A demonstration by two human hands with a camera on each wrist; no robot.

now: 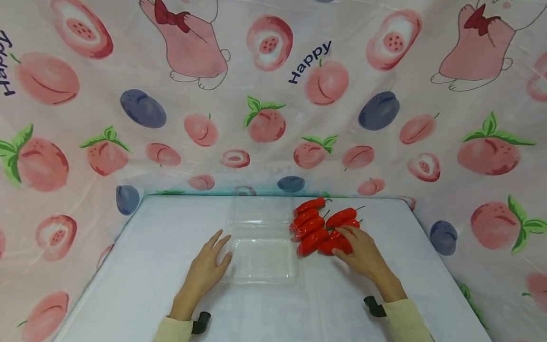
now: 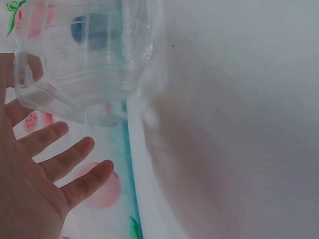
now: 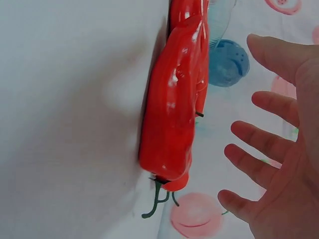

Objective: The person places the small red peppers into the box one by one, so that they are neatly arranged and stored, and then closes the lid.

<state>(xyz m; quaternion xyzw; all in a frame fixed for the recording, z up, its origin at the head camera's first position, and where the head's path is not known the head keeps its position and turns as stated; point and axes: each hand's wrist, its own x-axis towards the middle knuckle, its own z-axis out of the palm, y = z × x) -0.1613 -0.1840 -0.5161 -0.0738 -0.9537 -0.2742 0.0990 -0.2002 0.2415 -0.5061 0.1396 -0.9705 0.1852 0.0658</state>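
A clear plastic clamshell box [image 1: 264, 260] lies unfolded on the white table, its lid [image 1: 261, 210] toward the back. Beside the box's left edge is my left hand [image 1: 208, 263], fingers spread; the left wrist view shows the box [image 2: 89, 59] close to the thumb and index finger, and whether they touch it I cannot tell. Several red peppers [image 1: 312, 241] with green stems are grouped at the box's right. My right hand [image 1: 361, 254] hovers over the nearest ones. In the right wrist view its fingers [image 3: 259, 139] are extended, apart from a glossy pepper [image 3: 172, 104].
The white table [image 1: 171, 223] ends at a back edge against a hanging cloth [image 1: 231, 104] printed with peaches and rabbits. The same cloth drops along both sides. A dark strap piece [image 1: 202, 323] is at the left wrist, another [image 1: 374, 307] at the right.
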